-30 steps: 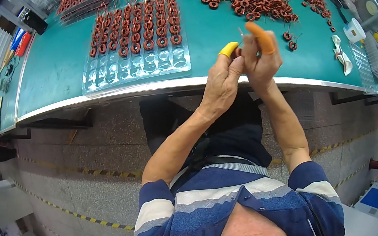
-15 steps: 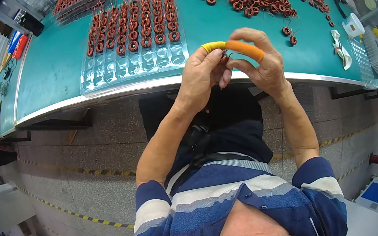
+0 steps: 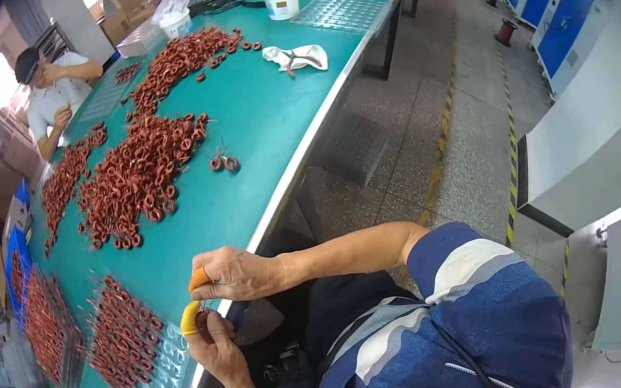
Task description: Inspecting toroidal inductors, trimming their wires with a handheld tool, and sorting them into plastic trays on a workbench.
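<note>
- Hands meet at the near edge of the teal worktop (image 3: 252, 122): right hand (image 3: 238, 273), orange cot on one finger, and left hand (image 3: 217, 344), yellow cot on one finger, both pinch a small reddish-brown wound ring coil (image 3: 202, 316) between the fingertips, kept close to the body, probably for fine work.
- Clear plastic blister tray (image 3: 158, 385) half filled with coils lies just beside the left hand, within easy reach.
- Loose heap of reddish-brown coils (image 3: 138, 171) sits farther along the worktop.
- Versus the earlier frame: view swings far to the right, floor and another seated person now show; the hands stay together.
</note>
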{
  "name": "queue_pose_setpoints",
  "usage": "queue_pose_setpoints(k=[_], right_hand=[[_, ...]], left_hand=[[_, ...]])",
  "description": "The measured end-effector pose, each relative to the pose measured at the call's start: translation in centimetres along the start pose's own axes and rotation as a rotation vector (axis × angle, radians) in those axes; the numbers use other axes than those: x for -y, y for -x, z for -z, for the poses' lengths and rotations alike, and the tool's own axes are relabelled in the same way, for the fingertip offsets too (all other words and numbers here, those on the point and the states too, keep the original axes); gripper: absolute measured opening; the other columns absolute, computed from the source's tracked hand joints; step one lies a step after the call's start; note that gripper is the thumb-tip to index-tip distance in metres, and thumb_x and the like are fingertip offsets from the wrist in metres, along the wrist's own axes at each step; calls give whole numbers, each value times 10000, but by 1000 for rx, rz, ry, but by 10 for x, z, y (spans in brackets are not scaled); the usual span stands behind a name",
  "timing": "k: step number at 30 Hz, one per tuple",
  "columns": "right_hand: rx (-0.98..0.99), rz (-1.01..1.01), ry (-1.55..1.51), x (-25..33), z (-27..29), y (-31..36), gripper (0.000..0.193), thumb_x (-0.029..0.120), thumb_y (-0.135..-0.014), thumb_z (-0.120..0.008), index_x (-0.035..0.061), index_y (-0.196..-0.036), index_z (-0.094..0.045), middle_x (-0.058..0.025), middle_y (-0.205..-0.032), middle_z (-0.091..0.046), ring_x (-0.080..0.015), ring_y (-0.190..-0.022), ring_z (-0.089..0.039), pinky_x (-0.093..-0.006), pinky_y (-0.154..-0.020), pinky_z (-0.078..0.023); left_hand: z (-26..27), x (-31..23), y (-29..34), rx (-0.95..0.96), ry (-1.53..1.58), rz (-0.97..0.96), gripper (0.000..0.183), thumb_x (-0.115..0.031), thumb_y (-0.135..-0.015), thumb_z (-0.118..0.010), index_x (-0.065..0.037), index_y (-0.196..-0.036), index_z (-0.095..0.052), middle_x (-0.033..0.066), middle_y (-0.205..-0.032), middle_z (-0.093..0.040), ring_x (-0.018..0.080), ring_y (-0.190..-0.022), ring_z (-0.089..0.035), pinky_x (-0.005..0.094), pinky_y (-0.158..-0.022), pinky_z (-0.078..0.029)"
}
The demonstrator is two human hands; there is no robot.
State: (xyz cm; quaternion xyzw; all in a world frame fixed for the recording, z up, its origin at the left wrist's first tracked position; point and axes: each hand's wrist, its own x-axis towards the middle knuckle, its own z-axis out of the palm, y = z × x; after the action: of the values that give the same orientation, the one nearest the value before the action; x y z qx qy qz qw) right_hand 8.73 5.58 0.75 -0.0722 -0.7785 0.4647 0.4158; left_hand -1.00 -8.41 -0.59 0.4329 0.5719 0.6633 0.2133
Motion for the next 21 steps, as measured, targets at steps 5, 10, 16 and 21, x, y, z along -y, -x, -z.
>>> queue_pose_setpoints(k=[5,10,16,21], right_hand=[[-135,461,425,5,12,2,105,122,-817,-665,47,-776,-605,-67,-838,-550,-230,-815,-552,-356,-756,-431],[-157,412,306,19,5,12,110,103,-807,-668,57,-777,-574,-56,-884,-539,-252,-860,-547,-367,-786,-426],[-210,322,75,16,5,16,112,147,-833,-686,57,-858,-625,-66,-963,-571,-244,-914,-549,-359,-807,-445],[-58,-383,-556,14,2,18,267,254,-916,-621,13,-1029,-598,-87,-988,-652,-136,-915,-593,-290,-807,-470]], left_hand=[[-3,-5,-12,-52,-232,-33,230,-69,-945,-554,31,-1152,-561,17,-790,-539,50,-576,-441,197,-502,-361],[6,-18,-13,85,67,171,180,-151,-961,-555,-13,-1076,-550,12,-765,-536,59,-535,-460,187,-442,-342],[-3,-24,-8,26,298,245,196,-225,-980,-524,-42,-1047,-504,28,-779,-530,75,-537,-475,185,-432,-353],[-12,-27,-10,-77,314,226,172,-213,-988,-507,-49,-1039,-500,32,-761,-517,75,-535,-473,183,-420,-345]])
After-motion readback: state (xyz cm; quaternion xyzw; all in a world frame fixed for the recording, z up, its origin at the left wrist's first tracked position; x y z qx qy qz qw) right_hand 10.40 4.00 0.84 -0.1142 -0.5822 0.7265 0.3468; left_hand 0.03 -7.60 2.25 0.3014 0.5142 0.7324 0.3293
